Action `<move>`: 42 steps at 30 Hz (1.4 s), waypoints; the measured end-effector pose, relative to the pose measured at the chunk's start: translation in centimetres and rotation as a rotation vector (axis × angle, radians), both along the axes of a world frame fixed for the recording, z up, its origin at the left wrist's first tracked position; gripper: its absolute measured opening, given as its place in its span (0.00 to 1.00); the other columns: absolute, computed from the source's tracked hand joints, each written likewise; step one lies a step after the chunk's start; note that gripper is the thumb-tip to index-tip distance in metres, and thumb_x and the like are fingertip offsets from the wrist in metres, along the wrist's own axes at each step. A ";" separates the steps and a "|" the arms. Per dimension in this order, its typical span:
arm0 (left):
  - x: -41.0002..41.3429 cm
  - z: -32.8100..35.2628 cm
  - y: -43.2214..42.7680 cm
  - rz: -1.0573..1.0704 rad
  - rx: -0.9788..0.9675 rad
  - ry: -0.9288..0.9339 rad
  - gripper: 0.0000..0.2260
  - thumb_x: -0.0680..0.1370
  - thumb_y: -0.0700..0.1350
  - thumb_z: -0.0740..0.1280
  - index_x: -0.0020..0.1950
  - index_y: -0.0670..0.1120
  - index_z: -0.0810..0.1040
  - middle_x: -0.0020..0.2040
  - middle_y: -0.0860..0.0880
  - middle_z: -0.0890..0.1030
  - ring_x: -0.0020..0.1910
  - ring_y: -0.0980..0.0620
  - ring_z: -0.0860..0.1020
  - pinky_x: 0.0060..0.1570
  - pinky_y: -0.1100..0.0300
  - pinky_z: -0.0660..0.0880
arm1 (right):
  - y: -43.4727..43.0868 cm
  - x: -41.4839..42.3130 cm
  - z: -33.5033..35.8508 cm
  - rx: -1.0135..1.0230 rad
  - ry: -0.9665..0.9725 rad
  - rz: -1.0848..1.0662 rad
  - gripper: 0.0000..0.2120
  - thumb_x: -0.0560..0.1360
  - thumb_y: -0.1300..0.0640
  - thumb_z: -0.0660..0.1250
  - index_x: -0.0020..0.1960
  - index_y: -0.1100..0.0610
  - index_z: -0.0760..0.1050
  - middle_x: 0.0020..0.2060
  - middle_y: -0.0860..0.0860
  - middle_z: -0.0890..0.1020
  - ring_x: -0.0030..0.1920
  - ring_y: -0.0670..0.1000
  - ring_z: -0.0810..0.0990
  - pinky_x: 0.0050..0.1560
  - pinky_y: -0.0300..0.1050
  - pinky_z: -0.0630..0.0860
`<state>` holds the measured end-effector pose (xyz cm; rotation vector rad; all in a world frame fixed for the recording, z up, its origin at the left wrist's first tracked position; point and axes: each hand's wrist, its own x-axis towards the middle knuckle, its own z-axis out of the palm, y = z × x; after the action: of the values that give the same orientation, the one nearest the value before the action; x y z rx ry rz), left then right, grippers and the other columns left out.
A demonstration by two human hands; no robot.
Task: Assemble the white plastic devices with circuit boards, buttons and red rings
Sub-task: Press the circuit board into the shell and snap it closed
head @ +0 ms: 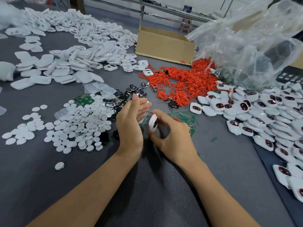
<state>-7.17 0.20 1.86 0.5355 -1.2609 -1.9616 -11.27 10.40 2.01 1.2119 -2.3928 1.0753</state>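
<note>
My right hand (173, 138) pinches a white device (153, 122) with a dark oval window, held on edge between thumb and fingers above the grey table. Just left of it, my left hand (131, 123) is held up with straight fingers and holds nothing. White round buttons (78, 126) lie heaped to the left. A green circuit board (84, 99) sits at the heap's far edge. Red rings (180, 82) form a pile beyond the hands. Dark shiny metal parts (129, 95) lie between buttons and rings. White shell halves (78, 46) cover the far left.
Finished white devices (262, 112) are heaped along the right. A cardboard box (164, 45) stands at the back, a crumpled clear plastic bag (246, 41) beside it. Green slivers (186, 115) lie right of the hands. One stray button (59, 165) lies near the front left.
</note>
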 end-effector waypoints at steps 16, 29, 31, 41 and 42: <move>-0.1 -0.1 -0.3 -0.047 0.045 0.000 0.20 0.83 0.53 0.55 0.49 0.42 0.81 0.46 0.43 0.85 0.49 0.49 0.83 0.47 0.61 0.77 | -0.2 0.0 0.1 -0.082 -0.012 -0.094 0.19 0.69 0.53 0.74 0.59 0.52 0.77 0.52 0.44 0.82 0.56 0.48 0.79 0.64 0.49 0.67; 0.0 0.0 -0.1 -0.038 0.047 -0.005 0.20 0.83 0.54 0.54 0.48 0.43 0.81 0.45 0.44 0.85 0.47 0.49 0.84 0.49 0.61 0.77 | -0.6 0.8 -0.5 0.059 0.062 -0.171 0.23 0.66 0.46 0.73 0.60 0.46 0.77 0.44 0.42 0.82 0.53 0.47 0.76 0.68 0.60 0.54; -0.1 0.1 -0.2 -0.049 0.050 -0.002 0.20 0.83 0.54 0.54 0.49 0.42 0.81 0.46 0.43 0.85 0.48 0.48 0.84 0.50 0.59 0.77 | -0.4 0.7 -0.6 0.031 0.086 -0.221 0.22 0.66 0.44 0.71 0.59 0.47 0.77 0.44 0.42 0.82 0.54 0.47 0.76 0.68 0.59 0.54; 0.1 0.2 0.1 -0.098 0.072 -0.022 0.19 0.83 0.52 0.56 0.49 0.42 0.80 0.43 0.46 0.86 0.43 0.51 0.84 0.42 0.64 0.78 | -0.4 0.6 -0.6 0.074 -0.004 -0.141 0.24 0.66 0.47 0.70 0.61 0.45 0.74 0.44 0.43 0.82 0.51 0.49 0.76 0.65 0.54 0.59; 0.1 0.2 0.1 -0.105 0.059 -0.030 0.17 0.83 0.51 0.57 0.48 0.42 0.81 0.42 0.47 0.86 0.41 0.53 0.84 0.39 0.66 0.77 | -0.3 0.5 -0.5 0.035 -0.008 -0.130 0.25 0.66 0.49 0.70 0.62 0.46 0.74 0.44 0.44 0.82 0.50 0.49 0.76 0.62 0.52 0.63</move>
<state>-7.08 0.31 2.07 0.5387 -1.2764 -2.0906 -10.79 10.10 1.50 1.0474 -2.4683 1.0048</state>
